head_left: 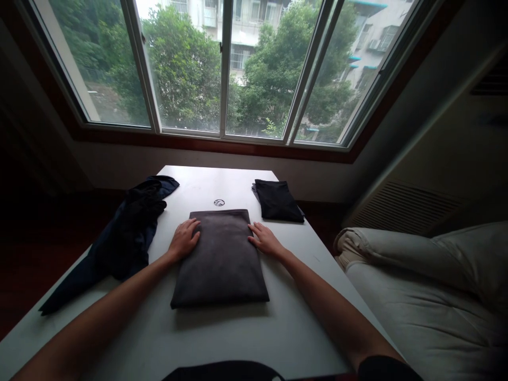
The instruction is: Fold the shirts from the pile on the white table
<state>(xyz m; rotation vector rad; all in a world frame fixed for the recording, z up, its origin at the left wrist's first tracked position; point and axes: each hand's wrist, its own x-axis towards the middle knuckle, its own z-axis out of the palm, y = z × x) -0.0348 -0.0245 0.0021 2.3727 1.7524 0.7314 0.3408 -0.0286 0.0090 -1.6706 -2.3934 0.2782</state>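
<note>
A dark grey folded piece of cloth point(222, 259) lies flat in the middle of the white table point(222, 338). My left hand point(184, 239) rests at its left edge, fingers stretched over the upper left part. At the upper right edge, my right hand point(265, 238) touches the cloth with its fingertips, fingers extended. Neither hand grips it; both look open. Whether the thumbs reach under the edges I cannot make out.
Crumpled dark blue and black clothing point(127, 227) lies along the table's left side. A folded black cloth stack point(278, 201) sits at the far right edge. A round dark emblem point(219, 202) marks the tabletop. A pale sofa point(420, 286) stands right, a window point(222, 69) behind.
</note>
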